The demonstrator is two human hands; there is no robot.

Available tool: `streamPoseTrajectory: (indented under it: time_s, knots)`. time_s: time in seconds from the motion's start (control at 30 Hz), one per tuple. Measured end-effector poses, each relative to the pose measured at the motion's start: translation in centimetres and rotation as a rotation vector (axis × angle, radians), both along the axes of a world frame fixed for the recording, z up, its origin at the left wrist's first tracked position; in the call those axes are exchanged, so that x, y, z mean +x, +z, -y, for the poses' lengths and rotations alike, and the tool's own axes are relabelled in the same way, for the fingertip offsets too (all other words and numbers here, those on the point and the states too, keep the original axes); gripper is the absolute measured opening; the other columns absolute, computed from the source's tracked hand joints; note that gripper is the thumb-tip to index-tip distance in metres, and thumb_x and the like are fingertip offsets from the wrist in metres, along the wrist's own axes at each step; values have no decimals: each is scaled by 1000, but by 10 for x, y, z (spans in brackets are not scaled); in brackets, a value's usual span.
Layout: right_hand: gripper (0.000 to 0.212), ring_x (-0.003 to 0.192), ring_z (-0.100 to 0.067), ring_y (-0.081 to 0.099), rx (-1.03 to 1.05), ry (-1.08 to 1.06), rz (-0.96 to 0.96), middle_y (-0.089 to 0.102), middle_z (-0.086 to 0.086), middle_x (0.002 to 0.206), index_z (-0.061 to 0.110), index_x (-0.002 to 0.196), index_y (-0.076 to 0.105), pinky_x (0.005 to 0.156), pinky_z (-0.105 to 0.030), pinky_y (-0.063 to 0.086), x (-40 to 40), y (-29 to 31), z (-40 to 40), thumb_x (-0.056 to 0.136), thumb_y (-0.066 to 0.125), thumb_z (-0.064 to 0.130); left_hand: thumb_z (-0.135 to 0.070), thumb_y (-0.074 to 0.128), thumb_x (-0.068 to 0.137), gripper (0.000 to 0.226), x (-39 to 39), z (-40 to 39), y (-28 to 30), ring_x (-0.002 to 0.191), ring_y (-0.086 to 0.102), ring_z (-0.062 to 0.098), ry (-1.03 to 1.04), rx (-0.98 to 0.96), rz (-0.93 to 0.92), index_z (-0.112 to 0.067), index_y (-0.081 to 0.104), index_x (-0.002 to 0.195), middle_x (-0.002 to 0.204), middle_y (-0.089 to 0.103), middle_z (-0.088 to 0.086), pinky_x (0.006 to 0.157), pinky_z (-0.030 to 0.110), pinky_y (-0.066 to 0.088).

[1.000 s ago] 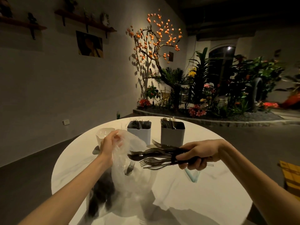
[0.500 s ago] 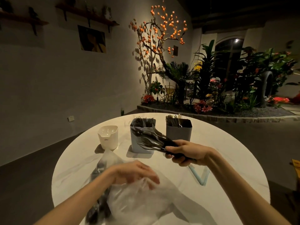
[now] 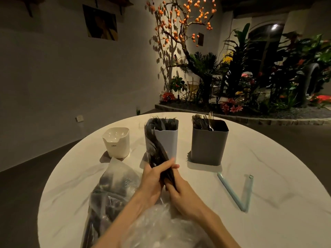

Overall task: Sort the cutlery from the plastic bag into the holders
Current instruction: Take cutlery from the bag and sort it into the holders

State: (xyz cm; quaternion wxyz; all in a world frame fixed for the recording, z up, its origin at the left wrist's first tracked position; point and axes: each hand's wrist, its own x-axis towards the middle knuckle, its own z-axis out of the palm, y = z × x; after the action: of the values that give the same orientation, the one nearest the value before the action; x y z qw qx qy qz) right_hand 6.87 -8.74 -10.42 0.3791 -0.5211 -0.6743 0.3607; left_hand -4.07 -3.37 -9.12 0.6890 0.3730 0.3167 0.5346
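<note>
The round white table (image 3: 268, 176) carries the whole job, and by the look of it the sorting is midway rather than near its end. Nearest the camera lies the clear plastic bag (image 3: 114, 190), crumpled and partly under the forearms, with a dark mass of cutlery still inside on its left side, so a fair share is left to sort. Behind it stand three holders in a row: the dark grey holder (image 3: 208, 145) on the right already has pieces standing in it, some of them silvery; the pale blue holder (image 3: 164, 138) in the middle is packed with dark fork heads; the small white holder (image 3: 116, 143) on the left looks empty, though its depth is hard to read in this dim light. Just in front of the pale blue holder, both hands hold a bundle of black cutlery (image 3: 155, 149) that points up and away, its tips overlapping that holder's near-left corner. The left hand (image 3: 154, 179) has its fingers curled round the handles, and the right hand (image 3: 179, 192) grips their lower ends from the other side. This bundle is out of the bag but not yet in any holder.
</note>
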Motion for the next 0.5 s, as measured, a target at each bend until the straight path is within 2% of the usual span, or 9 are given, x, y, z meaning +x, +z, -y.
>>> streamPoseTrajectory:
  time_s: [0.07,0.1,0.2,0.3,0.37,0.4,0.5]
  knots:
    - [34,106,20,55,-76,-10,-132,53,34,123,58,120,39,89,-6,46,-1,1,-1,105,48,29,-8,74,77,37,0,-4,-5,83,71,29,-6,-6,72,-6,63,112,82,67,16,77,39,60]
    - [34,100,21,57,-111,-11,-217,56,35,115,58,115,42,82,-6,48,0,6,-1,103,54,29,-7,71,82,34,-2,-6,-7,80,71,27,-17,3,91,-6,63,115,79,66,14,75,38,61]
    - [32,99,1,69,-261,48,-511,74,17,103,45,117,59,77,-15,54,12,10,-3,94,67,25,-5,65,90,28,0,-10,-7,70,69,18,-38,18,92,-5,62,118,73,63,8,67,30,60]
    - [27,104,-15,72,-431,80,-744,75,-2,109,22,119,68,81,-26,58,12,10,-2,92,68,25,-10,68,85,34,-1,-13,-8,71,62,22,-55,28,140,-5,60,117,75,57,9,71,32,57]
    - [30,109,-19,70,-497,54,-828,73,-8,115,17,120,71,94,-35,56,11,4,-7,96,62,33,-11,69,84,37,-5,-14,-10,75,60,26,-65,19,179,-6,59,120,78,56,10,83,41,55]
    - [29,106,-19,70,-505,41,-834,73,-9,113,16,117,73,95,-35,54,13,1,-9,98,59,33,-12,68,85,38,-7,-14,-10,77,61,26,-62,14,182,-6,59,121,79,57,11,89,44,54]
    - [22,90,-24,70,-458,40,-810,71,-19,101,5,117,68,80,-34,57,18,-2,-14,98,57,10,-10,63,91,36,-14,-18,-10,90,69,31,-46,13,186,-5,59,126,86,64,13,91,46,55]
